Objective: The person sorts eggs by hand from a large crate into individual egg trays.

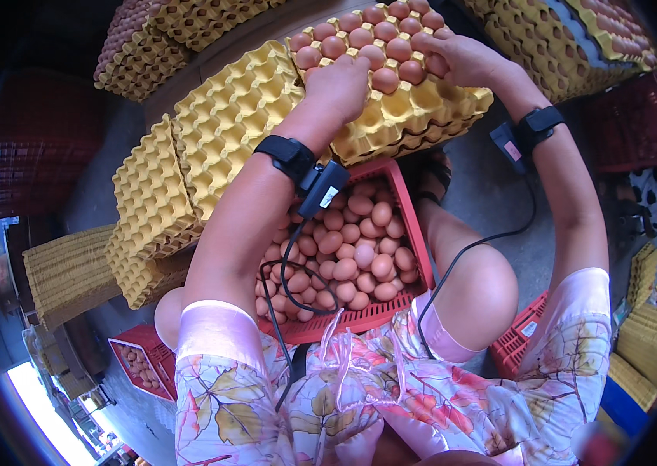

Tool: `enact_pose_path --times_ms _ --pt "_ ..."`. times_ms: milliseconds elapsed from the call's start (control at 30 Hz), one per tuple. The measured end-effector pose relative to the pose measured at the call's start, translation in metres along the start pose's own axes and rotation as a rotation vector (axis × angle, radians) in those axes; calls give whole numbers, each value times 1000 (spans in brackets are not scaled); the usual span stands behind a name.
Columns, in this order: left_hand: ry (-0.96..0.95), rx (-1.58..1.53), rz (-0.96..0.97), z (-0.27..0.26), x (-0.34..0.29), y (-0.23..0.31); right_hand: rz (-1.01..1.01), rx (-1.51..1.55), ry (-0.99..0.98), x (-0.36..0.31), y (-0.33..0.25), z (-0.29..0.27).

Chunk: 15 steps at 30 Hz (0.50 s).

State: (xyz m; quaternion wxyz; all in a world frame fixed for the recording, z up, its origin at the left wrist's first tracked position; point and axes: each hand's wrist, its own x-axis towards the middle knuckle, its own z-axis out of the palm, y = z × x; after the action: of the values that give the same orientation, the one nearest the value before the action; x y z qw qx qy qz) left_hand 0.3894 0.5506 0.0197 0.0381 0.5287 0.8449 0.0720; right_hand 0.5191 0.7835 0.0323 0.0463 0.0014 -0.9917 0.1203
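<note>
A yellow egg tray (398,124) on a stack of trays lies ahead of me, its far part filled with brown eggs (399,50). My left hand (336,89) is closed at the near left of these eggs. Its back hides most of the fingers and whatever they hold. On the other side, my right hand (464,60) curls its fingers round an egg (436,65) at the right end of the rows. The tray's near cups hold no eggs. Below it, a red plastic basket (412,225) full of loose brown eggs (346,248) stands between my knees.
Stacks of empty yellow trays (231,116) stand to the left of the egg tray. Filled tray stacks (138,58) sit far left and far right. A black cable (491,235) hangs from my wrist devices across the basket. Another red basket (159,359) with eggs stands lower left.
</note>
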Motion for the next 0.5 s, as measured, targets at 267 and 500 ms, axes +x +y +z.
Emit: enact_pose_path --times_ms 267,500 --pt "-21 -221 -72 -8 27 12 -233 62 155 3 20 6" --pt "-29 -19 -78 6 71 20 -204 -265 198 20 -42 1"
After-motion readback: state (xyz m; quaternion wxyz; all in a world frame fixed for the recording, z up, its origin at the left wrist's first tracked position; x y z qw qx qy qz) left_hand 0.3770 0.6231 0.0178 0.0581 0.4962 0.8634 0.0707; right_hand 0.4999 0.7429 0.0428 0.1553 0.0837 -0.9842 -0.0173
